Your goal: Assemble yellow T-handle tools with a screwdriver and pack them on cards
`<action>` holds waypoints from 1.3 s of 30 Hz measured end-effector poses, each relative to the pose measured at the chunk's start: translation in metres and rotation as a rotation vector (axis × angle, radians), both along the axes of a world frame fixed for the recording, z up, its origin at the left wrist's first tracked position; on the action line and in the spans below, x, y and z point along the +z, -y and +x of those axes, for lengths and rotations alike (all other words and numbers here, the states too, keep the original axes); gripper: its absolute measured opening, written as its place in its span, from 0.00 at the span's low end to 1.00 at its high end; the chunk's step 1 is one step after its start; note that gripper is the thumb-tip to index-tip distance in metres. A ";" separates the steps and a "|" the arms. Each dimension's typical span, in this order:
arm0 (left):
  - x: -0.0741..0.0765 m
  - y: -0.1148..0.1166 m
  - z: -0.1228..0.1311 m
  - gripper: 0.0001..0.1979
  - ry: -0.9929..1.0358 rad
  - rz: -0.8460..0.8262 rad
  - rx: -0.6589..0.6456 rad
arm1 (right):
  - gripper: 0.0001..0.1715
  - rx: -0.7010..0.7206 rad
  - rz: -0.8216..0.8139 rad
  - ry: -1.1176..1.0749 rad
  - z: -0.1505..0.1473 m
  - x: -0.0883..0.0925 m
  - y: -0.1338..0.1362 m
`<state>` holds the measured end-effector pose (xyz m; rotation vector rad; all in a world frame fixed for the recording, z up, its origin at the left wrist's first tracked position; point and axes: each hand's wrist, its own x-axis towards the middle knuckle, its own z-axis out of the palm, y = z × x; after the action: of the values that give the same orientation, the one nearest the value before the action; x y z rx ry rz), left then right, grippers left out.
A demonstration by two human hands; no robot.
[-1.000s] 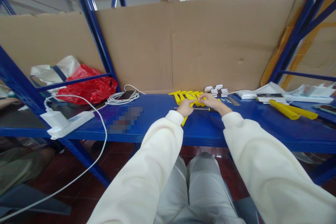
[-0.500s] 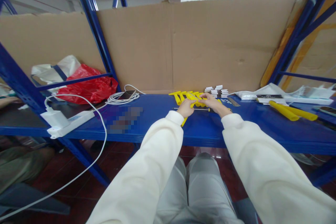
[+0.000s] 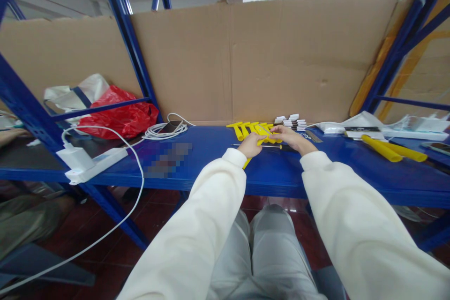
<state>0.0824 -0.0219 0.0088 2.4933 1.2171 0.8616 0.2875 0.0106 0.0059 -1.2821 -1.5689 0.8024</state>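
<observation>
My left hand [image 3: 250,146] is closed around a yellow T-shaped plastic piece [image 3: 247,163], whose stem sticks out below the fingers toward the table's front edge. Close to its right, my right hand [image 3: 293,139] reaches in with fingertips bent together at the upper end of that piece; what they pinch is too small to make out. Behind both hands lies a row of similar yellow T-shaped pieces [image 3: 239,132], partly covered by the fingers. A screwdriver-like tool [image 3: 271,146] with a thin metal shaft lies under the hands, its dark handle partly hidden by my right hand.
Stacked white-and-dark small parts [image 3: 294,123] and a metal ruler-like strip [image 3: 312,136] lie behind my right hand. Two yellow tubes [image 3: 383,149] rest at right. Leftward are a coiled white cable with a phone [image 3: 171,126], a red bag [image 3: 119,111] and a power strip [image 3: 94,168]. Cardboard [image 3: 274,61] walls the back.
My right hand has shifted slightly to the right, its fingers drawing back a little from the left hand. My left hand keeps its hold on the yellow piece with hardly any movement.
</observation>
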 end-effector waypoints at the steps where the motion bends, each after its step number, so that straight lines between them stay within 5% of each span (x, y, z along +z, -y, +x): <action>1: -0.001 -0.001 0.000 0.27 0.000 0.007 -0.014 | 0.20 0.011 -0.002 -0.004 0.002 0.001 0.001; 18: -0.004 -0.006 0.000 0.27 0.019 0.007 -0.042 | 0.19 0.027 0.036 0.102 0.004 0.002 0.002; 28: 0.002 0.001 -0.001 0.29 0.014 -0.014 0.001 | 0.09 0.103 0.397 0.329 0.006 0.003 0.005; 39: -0.001 -0.002 -0.001 0.29 0.001 0.001 -0.012 | 0.06 0.081 0.497 0.502 0.004 -0.004 -0.002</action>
<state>0.0812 -0.0196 0.0081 2.4981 1.2000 0.8611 0.2914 0.0126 0.0018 -1.0955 -2.0632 0.1041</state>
